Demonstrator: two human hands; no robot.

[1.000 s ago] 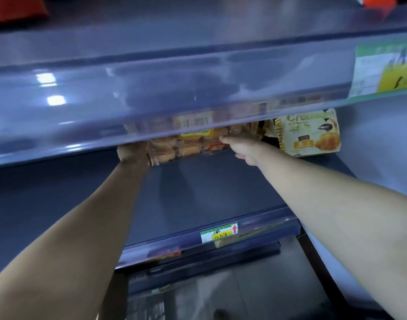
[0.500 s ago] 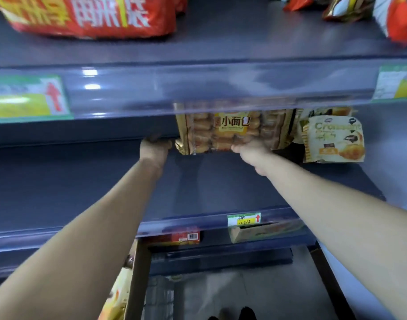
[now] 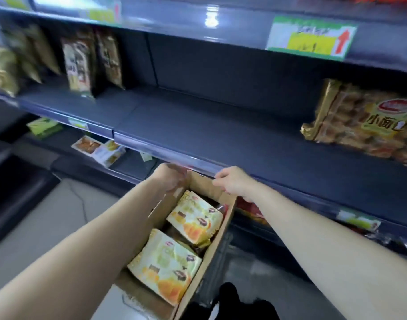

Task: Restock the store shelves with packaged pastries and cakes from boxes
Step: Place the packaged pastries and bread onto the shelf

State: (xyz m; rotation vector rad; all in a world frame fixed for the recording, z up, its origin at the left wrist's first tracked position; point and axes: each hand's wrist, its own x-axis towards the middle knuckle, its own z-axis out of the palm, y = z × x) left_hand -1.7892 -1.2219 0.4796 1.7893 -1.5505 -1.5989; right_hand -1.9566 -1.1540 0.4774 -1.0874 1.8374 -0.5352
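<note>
An open cardboard box (image 3: 217,229) stands on the floor below me with yellow pastry packs (image 3: 167,266) inside. My left hand (image 3: 171,179) hovers over the box's far left corner, blurred, holding nothing. My right hand (image 3: 232,182) hangs above the box's far rim with fingers loosely curled and nothing in them. A clear bag of small breads with a yellow label (image 3: 368,124) leans at the right of the dark shelf (image 3: 209,135), well away from both hands.
Brown and gold snack bags (image 3: 79,63) stand at the left of the same shelf. A green and yellow price tag (image 3: 311,39) sits on the rail above. Flat packs (image 3: 98,147) lie on the lower shelf at left. My dark shoe (image 3: 232,296) is beside the box.
Both hands have let go of the bread bag, which now rests on the shelf, and have dropped down over the box. My view has swung left and downward.
</note>
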